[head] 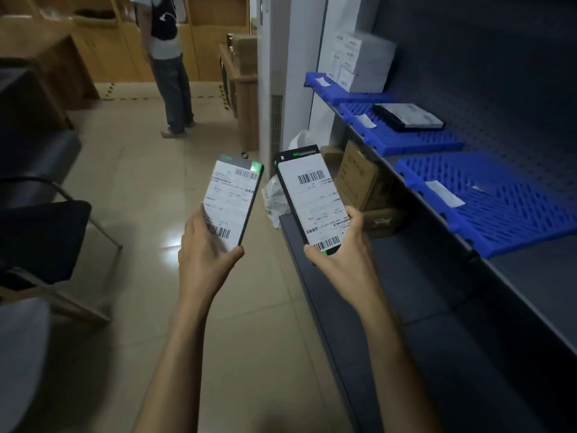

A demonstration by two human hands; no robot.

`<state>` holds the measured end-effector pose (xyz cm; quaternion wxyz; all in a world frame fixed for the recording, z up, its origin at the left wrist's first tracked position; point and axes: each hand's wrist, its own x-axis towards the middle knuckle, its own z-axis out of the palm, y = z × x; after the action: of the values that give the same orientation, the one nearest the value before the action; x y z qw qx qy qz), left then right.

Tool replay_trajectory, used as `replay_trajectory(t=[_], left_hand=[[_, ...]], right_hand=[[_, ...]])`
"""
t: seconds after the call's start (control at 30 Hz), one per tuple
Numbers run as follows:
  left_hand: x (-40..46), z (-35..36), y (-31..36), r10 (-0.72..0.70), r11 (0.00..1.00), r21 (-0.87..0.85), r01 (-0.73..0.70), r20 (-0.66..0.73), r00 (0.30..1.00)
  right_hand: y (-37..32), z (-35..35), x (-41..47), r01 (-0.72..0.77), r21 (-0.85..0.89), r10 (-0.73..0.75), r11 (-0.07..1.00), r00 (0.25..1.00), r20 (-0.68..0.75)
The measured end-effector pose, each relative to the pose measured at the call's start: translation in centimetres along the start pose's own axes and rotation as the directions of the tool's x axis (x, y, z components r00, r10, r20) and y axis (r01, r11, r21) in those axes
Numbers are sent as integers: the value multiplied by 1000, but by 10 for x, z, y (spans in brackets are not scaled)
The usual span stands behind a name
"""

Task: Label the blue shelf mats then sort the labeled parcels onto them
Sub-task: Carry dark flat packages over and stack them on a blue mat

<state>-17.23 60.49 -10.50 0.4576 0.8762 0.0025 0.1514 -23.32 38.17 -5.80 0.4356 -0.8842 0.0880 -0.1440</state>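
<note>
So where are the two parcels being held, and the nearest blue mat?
Left parcel (229, 201), head view, white label face.
Right parcel (315, 198), head view, white label face.
Nearest mat (512, 210), head view, bare blue grid.

Not much to report on the person themselves tbh. Two bare forearms come up from the bottom of the frame toward the middle, no sleeves showing anywhere along them, so whatever top is worn ends above the bottom edge of the picture. The left hand (206, 245) and right hand (340, 254) are both bare too: no gloves. No watch, bracelet or band on either wrist, and no rings on the fingers I can see. Both arms look slim, with the wrists narrow.
</note>
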Motion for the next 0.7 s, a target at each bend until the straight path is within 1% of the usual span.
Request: replay_trajectory(t=[0.1, 0.27, 0.33, 0.43, 0.5, 0.63, 0.7], left_hand=[[57, 29, -5, -32, 994, -103, 35, 36, 999], [167, 87, 2, 59, 987, -155, -39, 127, 990], [217, 111, 10, 120, 979, -186, -88, 172, 978], [293, 147, 28, 257, 949, -247, -193, 259, 931], [337, 170, 45, 324, 934, -258, -249, 312, 893], [409, 222, 85, 454, 889, -255, -380, 381, 805], [431, 250, 107, 485, 873, -290, -393, 434, 759]], right_hand=[[9, 10, 52, -43, -8, 43, 999, 999, -5], [24, 29, 149, -135, 41, 138, 990, 986, -95], [27, 36, 191, -170, 62, 177, 984, 973, -150], [27, 40, 257, -196, 75, 209, 978, 947, -244], [24, 38, 298, -230, 65, 238, 971, 917, -321], [32, 24, 359, -309, 99, 320, 946, 831, -456], [41, 16, 373, -361, 104, 361, 927, 777, -516]])
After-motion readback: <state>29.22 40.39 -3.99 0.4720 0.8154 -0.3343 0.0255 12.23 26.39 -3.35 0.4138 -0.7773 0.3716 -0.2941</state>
